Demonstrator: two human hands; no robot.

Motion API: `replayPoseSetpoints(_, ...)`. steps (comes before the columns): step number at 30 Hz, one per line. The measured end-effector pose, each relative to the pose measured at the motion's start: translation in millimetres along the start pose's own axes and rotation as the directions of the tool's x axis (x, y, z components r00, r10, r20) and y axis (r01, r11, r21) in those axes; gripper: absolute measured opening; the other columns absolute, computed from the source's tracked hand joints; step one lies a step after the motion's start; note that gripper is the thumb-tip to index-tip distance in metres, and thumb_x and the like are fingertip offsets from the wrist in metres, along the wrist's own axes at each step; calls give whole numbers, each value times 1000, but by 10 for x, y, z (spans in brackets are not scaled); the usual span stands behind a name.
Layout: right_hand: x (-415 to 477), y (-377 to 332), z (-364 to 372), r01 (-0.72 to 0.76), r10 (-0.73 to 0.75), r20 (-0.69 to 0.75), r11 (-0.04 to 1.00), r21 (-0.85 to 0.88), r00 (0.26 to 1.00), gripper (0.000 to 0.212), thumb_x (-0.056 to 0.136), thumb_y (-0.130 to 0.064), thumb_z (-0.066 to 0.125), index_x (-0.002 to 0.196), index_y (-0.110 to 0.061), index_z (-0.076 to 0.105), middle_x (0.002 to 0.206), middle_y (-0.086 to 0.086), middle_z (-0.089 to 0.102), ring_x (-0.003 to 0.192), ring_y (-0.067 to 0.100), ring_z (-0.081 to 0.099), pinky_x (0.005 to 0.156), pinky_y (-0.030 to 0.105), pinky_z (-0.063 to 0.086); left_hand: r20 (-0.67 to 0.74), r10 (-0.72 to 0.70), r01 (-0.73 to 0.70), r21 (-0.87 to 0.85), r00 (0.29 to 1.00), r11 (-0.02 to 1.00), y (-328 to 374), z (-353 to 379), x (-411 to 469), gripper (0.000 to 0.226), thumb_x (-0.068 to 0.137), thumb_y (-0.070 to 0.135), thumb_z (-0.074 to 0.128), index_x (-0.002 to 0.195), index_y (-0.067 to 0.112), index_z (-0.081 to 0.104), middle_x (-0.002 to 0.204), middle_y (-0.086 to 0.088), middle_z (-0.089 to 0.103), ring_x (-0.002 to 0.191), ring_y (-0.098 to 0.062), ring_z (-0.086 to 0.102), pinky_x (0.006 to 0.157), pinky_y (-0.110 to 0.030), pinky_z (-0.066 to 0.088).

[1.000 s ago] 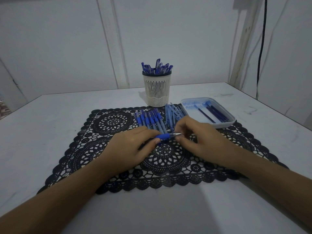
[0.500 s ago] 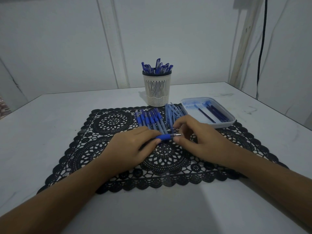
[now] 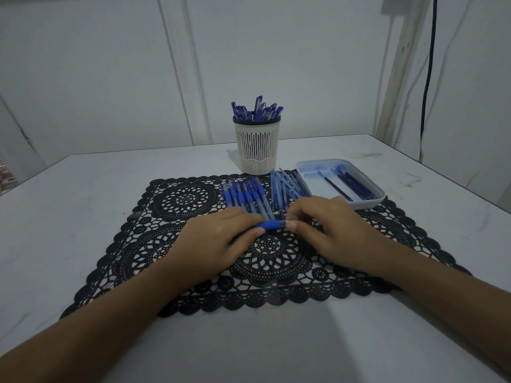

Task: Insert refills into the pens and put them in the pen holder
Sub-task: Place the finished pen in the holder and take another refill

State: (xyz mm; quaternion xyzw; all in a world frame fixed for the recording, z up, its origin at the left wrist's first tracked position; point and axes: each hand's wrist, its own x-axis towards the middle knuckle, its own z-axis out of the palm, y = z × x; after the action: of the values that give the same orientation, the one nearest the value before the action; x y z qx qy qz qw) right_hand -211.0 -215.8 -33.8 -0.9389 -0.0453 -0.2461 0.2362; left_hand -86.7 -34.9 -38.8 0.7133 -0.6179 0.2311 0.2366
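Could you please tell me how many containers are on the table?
2. A white slotted plastic pen holder stands at the black lace mat's far edge; a pale blue rectangular plastic tray sits to its right. None appear hidden.

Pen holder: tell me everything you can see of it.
The pen holder is a cream, plastic-looking round cup with vertical slits in its wall, finer mesh at the base and a dark rim. It stands upright on the white table, at the far edge of the black lace mat, left of the tray. Blue pens stick up out of it.
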Motion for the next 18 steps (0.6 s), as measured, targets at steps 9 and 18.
replayPoseSetpoints(9,19,23,-74,-57,64,69,992,-110,996,37,76,-64,41,98,-36,52,81,-18,53,77,1,50,71,30,40,-10,-16,15,-16,1000,1000,-5,5,3,33,92,39,42,105,21,68,78,15,59,70,9,40,51,-13,41)
replayPoseSetpoints(18,-13,135,-169,-97,156,191,953,-287,969,17,87,-39,55,100,-28,58,94,-12,51,88,4,49,85,31,44,-2,-69,69,-25,998,997,-8,-33,-13,31,91,39,44,103,23,68,81,18,60,70,4,50,58,-8,39)
